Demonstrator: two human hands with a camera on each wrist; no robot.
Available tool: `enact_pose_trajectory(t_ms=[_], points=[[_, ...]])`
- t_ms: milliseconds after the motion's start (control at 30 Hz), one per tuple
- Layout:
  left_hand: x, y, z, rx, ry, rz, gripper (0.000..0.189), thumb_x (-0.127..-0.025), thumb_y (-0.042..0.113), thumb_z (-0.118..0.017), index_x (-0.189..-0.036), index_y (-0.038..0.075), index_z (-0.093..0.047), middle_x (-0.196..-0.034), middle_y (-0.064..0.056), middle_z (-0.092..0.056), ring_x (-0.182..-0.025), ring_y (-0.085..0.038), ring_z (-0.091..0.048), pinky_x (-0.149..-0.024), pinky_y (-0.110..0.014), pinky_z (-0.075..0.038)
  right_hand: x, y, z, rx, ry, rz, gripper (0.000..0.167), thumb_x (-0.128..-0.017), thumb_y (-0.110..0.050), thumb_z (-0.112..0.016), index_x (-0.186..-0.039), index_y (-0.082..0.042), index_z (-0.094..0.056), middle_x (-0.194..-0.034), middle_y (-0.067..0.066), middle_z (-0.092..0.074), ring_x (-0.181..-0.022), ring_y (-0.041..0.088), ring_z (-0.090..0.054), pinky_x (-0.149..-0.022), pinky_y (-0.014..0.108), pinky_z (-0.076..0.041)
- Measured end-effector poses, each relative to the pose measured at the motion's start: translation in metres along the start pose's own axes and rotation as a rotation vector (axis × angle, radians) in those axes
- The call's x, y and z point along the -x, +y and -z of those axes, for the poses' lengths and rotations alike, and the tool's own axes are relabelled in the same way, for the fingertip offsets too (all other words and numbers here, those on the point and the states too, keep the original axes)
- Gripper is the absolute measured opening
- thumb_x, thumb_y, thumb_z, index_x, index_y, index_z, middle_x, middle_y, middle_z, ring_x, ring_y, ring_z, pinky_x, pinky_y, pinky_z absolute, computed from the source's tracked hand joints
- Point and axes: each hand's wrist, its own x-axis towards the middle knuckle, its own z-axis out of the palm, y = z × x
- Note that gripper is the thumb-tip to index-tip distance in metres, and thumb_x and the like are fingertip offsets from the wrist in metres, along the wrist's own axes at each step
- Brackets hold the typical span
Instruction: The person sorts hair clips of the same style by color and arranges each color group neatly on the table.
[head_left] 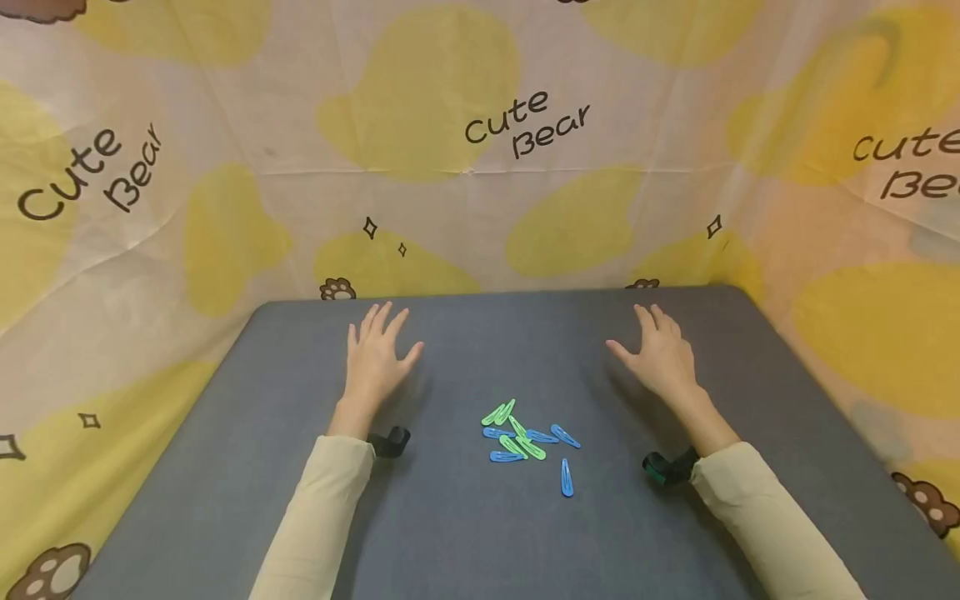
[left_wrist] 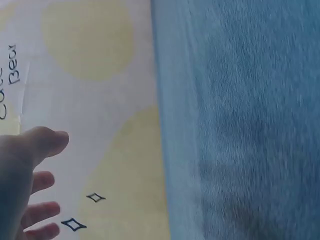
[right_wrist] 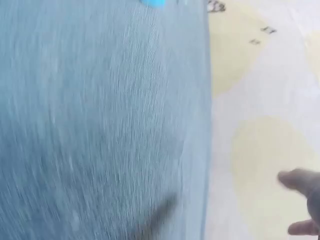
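Observation:
Several snap hair clips lie in a loose cluster on the grey table, blue ones such as the single blue hair clip [head_left: 567, 478] at the near side, and green ones like the green hair clip [head_left: 531, 448]. To the left of the cluster my left hand [head_left: 372, 358] hovers with fingers spread and nothing in it. My right hand [head_left: 663, 354] is held over the table on the other side, its fingers apart and holding nothing. Only part of each hand shows in the wrist views, the left thumb [left_wrist: 47, 141] among them.
The grey table [head_left: 465, 533] has its far edge close to a hanging cloth [head_left: 420, 92] printed with yellow patches and "Cute Bear". More of this cloth hangs along both sides. Dark wrist cameras [head_left: 392, 442] stick out from the sleeves.

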Motion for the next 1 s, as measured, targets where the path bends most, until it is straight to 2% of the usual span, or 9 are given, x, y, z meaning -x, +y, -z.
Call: enact_pose_trajectory(t_ms=[67,233,400,500,600,767,867,1000], points=[[0.004,0.004,-0.002,0.027,0.000,-0.013,0.056,-0.091,0.037,-0.063,-0.139,0.013,-0.051,-0.150,-0.016,-0.044,-0.142,-0.037,-0.035,-0.113,-0.064,-0.025,0.005,-0.003,-0.003,-0.031,-0.027,0.010,0.076,-0.090,-0.039,-0.062,-0.146,0.002,-0.031,-0.150,0.032,-0.031,-0.135,0.052,-0.033,-0.093,0.066,-0.042],[0.015,0.016,-0.008,0.126,-0.030,-0.034,0.045,-0.090,0.033,-0.065,-0.130,0.011,-0.060,-0.137,-0.014,-0.057,-0.129,-0.035,-0.050,-0.105,-0.059,-0.037,0.017,-0.011,-0.004,-0.107,-0.085,0.014,0.070,-0.090,-0.030,-0.065,-0.143,0.003,-0.035,-0.143,0.033,-0.040,-0.129,0.052,-0.039,-0.096,0.063,-0.041],[0.020,0.023,-0.008,0.236,-0.081,-0.032,0.038,-0.091,0.028,-0.064,-0.125,0.011,-0.063,-0.130,-0.011,-0.062,-0.124,-0.033,-0.055,-0.101,-0.054,-0.043,0.024,-0.017,-0.002,-0.132,-0.094,0.045,0.062,-0.090,-0.028,-0.064,-0.138,0.005,-0.042,-0.136,0.032,-0.047,-0.123,0.050,-0.045,-0.095,0.061,-0.042],[0.021,0.026,-0.008,0.310,-0.134,-0.030,0.036,-0.092,0.027,-0.064,-0.124,0.011,-0.064,-0.129,-0.010,-0.062,-0.124,-0.032,-0.055,-0.102,-0.051,-0.043,0.028,-0.020,-0.002,-0.134,-0.104,0.063,0.059,-0.091,-0.027,-0.064,-0.135,0.005,-0.045,-0.134,0.030,-0.051,-0.122,0.048,-0.049,-0.095,0.059,-0.043],[0.023,0.028,-0.010,0.395,-0.165,-0.047,0.032,-0.091,0.023,-0.066,-0.120,0.010,-0.066,-0.124,-0.011,-0.065,-0.117,-0.031,-0.060,-0.098,-0.049,-0.047,0.030,-0.023,-0.001,-0.129,-0.113,0.079,0.054,-0.091,-0.028,-0.064,-0.132,0.005,-0.049,-0.130,0.027,-0.056,-0.118,0.045,-0.054,-0.094,0.056,-0.045],[0.024,0.032,-0.017,0.547,-0.223,-0.072,0.026,-0.088,0.016,-0.069,-0.111,0.005,-0.070,-0.112,-0.013,-0.070,-0.103,-0.029,-0.066,-0.089,-0.046,-0.052,0.032,-0.028,0.001,-0.145,-0.117,0.114,0.043,-0.090,-0.026,-0.066,-0.119,0.004,-0.059,-0.113,0.024,-0.065,-0.099,0.036,-0.062,-0.085,0.050,-0.050],[0.025,0.036,-0.021,0.600,-0.283,-0.060,0.023,-0.087,0.016,-0.069,-0.107,0.004,-0.071,-0.108,-0.013,-0.072,-0.100,-0.028,-0.067,-0.088,-0.043,-0.053,0.034,-0.030,0.000,-0.179,-0.128,0.138,0.036,-0.089,-0.024,-0.067,-0.112,0.003,-0.063,-0.103,0.021,-0.068,-0.091,0.031,-0.063,-0.081,0.047,-0.051],[0.029,0.043,-0.026,0.634,-0.371,-0.037,0.021,-0.087,0.016,-0.069,-0.104,0.003,-0.071,-0.102,-0.012,-0.073,-0.096,-0.024,-0.068,-0.087,-0.040,-0.054,0.038,-0.031,-0.005,-0.224,-0.178,0.157,0.030,-0.089,-0.024,-0.067,-0.105,0.002,-0.066,-0.098,0.017,-0.071,-0.085,0.025,-0.064,-0.078,0.043,-0.053]])
